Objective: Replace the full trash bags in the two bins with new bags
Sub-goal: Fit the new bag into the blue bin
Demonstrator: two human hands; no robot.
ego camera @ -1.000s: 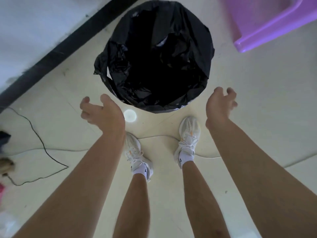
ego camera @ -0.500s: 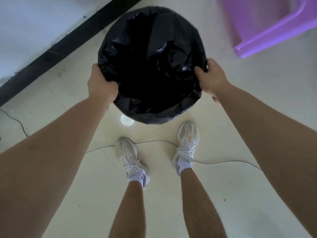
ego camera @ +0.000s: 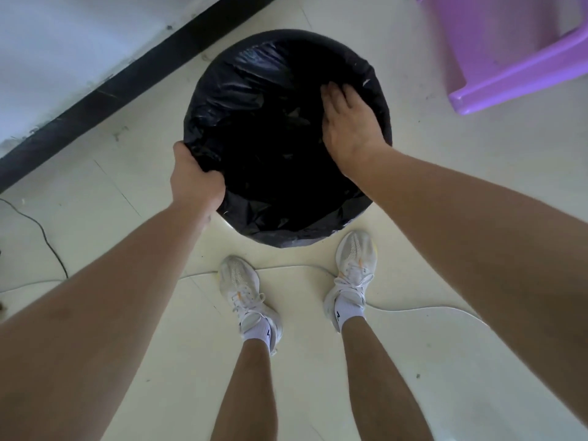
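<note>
While I look down through the head view, nearest me are the white trainers [ego camera: 242,289] on the pale floor, with a white cable [ego camera: 413,310] trailing past them. Just beyond the toes stands the bin, almost wholly hidden under its black trash bag [ego camera: 254,90], which is folded over the rim all round.

Half a second ago I had both hands clamped on opposite sides of that rim. Now only the left hand [ego camera: 197,181] grips there, fingers curled round a bunch of plastic at the near-left edge. The right hand [ego camera: 350,122] has let go and moved inside the mouth, lying flat with fingers straight and close together, pressed against the liner on the far-right inner side.

I read that as seating the bag rather than lifting it. The inside looks dark and slack, with no rubbish I can make out, so this bin is probably on its new liner. The left hand anchors the edge while the right smooths the plastic outward.

Farther off, a black skirting board [ego camera: 127,84] runs along the wall, and a purple plastic stool [ego camera: 509,43] stands at far right.
</note>
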